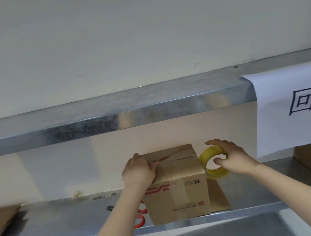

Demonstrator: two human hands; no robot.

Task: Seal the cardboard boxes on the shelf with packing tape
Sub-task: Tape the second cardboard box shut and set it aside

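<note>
You are sealing the cardboard box.
Right hand is gripping the tape roll just right of it; left hand is clasping its top.

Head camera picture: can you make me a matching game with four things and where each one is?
Things:
1 cardboard box
2 tape roll
3 paper sign
4 red loops

Places:
A hangs from the upper shelf edge
B held by the right hand
C lies on the lower shelf, left of the box
D gripped at its top corner by the left hand

Pairs: 1-D, 2-B, 3-A, 4-C.
</note>
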